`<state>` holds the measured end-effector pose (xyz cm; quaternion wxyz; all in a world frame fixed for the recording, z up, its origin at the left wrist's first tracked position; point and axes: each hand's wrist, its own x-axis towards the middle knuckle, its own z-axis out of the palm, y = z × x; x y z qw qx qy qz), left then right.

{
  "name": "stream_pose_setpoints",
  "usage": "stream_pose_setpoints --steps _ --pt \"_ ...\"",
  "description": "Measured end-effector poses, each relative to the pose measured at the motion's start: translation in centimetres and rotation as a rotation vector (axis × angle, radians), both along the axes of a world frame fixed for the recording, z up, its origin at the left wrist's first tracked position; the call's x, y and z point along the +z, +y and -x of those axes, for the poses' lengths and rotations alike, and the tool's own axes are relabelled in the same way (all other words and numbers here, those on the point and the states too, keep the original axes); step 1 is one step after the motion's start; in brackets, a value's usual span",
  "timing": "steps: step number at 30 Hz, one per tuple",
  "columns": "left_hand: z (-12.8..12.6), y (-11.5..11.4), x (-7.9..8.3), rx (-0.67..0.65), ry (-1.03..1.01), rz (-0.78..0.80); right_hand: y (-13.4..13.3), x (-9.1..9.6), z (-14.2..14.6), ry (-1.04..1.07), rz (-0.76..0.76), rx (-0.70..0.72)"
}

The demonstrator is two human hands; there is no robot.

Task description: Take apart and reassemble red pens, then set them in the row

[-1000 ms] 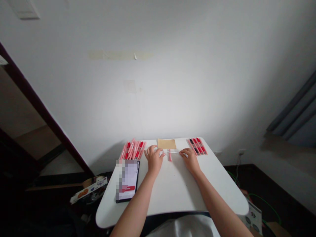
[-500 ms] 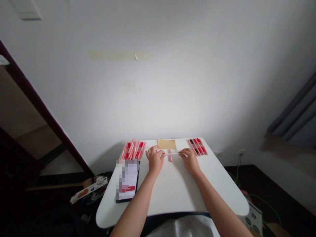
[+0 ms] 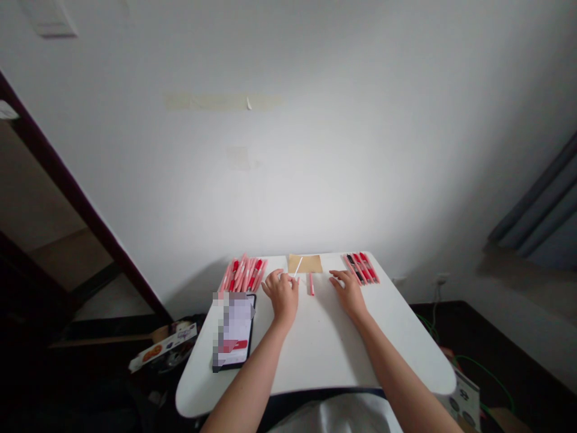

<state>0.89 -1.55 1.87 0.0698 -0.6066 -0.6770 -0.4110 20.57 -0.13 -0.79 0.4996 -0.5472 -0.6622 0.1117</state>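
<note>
My left hand [image 3: 283, 297] is closed on a thin white stick [image 3: 298, 266], which tilts up and to the right over a tan sheet of paper [image 3: 313, 263]. My right hand [image 3: 350, 296] is apart from it, fingers curled, with a small whitish piece [image 3: 341, 283] showing by the fingertips; its kind is too small to tell. Between the hands, a slim pink and red pen part [image 3: 311, 285] lies on the table.
On the white table [image 3: 322, 349], a pile of pink and red pens [image 3: 243, 273] lies back left, and a row of red and black pens [image 3: 361, 268] back right. A tablet [image 3: 237, 331] lies beside my left forearm. The wall [image 3: 311, 150] rises behind.
The white stick was level between both hands; now it is in the left hand only, tilted upward. My right hand has come away from its end.
</note>
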Motion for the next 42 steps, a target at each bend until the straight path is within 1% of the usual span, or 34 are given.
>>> stream_pose_setpoints --steps 9,14,21,33,39,42 --pt "-0.4 -0.5 0.1 0.066 0.102 0.075 0.1 -0.1 -0.1 -0.003 0.009 0.011" --pt "-0.5 -0.7 0.0 0.077 0.140 0.147 0.1 -0.1 -0.1 -0.010 0.009 0.010" --pt "-0.4 -0.6 -0.3 0.083 0.181 0.204 0.1 -0.1 -0.1 -0.018 0.021 0.010" --pt "-0.2 -0.4 -0.6 0.081 0.185 0.179 0.0 0.0 0.0 -0.015 0.032 0.012" --pt "0.0 -0.4 -0.3 0.053 0.183 0.131 0.0 0.0 0.0 -0.019 0.031 0.020" --pt "0.5 -0.1 -0.1 0.037 0.213 0.114 0.0 -0.1 -0.1 -0.018 0.019 0.014"
